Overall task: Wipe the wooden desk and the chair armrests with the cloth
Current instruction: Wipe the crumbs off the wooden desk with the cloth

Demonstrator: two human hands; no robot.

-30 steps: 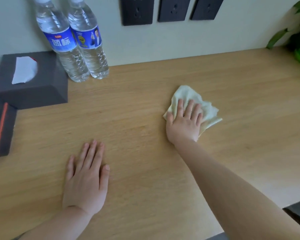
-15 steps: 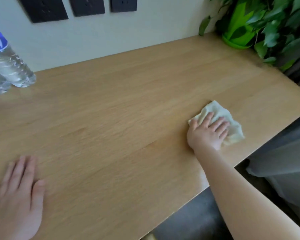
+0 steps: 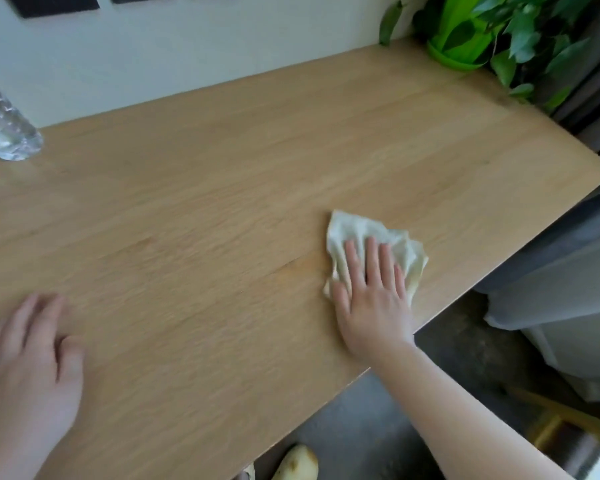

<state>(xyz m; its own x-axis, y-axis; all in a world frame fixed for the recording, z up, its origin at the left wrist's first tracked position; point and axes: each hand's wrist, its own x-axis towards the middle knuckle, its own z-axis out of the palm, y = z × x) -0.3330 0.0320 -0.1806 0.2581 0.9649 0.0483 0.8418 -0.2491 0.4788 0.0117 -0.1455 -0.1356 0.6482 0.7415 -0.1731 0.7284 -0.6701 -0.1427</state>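
The light wooden desk (image 3: 222, 209) fills most of the view. A crumpled pale cloth (image 3: 354, 230) lies on it near the front right edge. My right hand (image 3: 371, 299) presses flat on the cloth's near half, fingers spread and pointing away from me. My left hand (image 3: 25, 368) rests flat on the bare wood at the near left, fingers apart, holding nothing, slightly blurred. No chair armrest can be made out.
A clear water bottle (image 3: 4, 133) stands at the far left. A green potted plant (image 3: 471, 32) sits in the far right corner. Dark wall sockets (image 3: 56, 3) line the wall. Grey fabric (image 3: 561, 271) hangs past the desk's right edge; a slipper (image 3: 297, 464) is on the floor.
My right hand has slid the cloth right across the desk and then a little back towards me. The view swung right, so the tissue box and one bottle left the frame.
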